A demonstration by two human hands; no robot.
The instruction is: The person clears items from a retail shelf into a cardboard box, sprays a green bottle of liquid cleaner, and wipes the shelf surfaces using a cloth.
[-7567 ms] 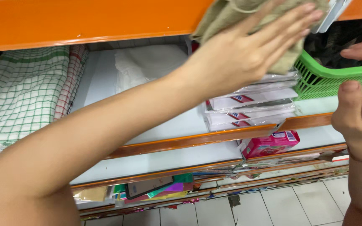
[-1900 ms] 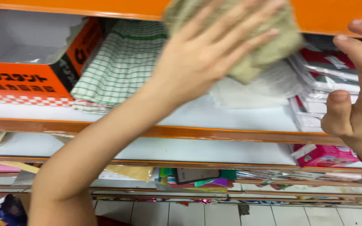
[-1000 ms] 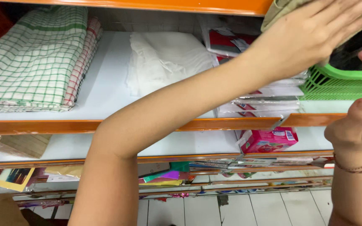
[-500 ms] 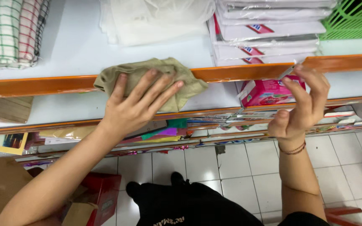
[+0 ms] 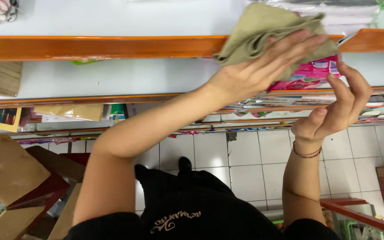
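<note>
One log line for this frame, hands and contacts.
left hand: pressing cloth on orange shelf edge | right hand: touching pink pack

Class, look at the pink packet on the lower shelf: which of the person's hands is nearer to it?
Right. The right hand has its fingertips at the pink packet's right end. The left hand presses an olive cloth against the orange shelf edge, overlapping the packet's left part in view.

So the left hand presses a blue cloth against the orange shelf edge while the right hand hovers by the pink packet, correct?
Not quite: the cloth is olive-beige, not blue, as the head view shows. The left hand does press it on the orange shelf edge, with the right hand by the pink packet.
</note>
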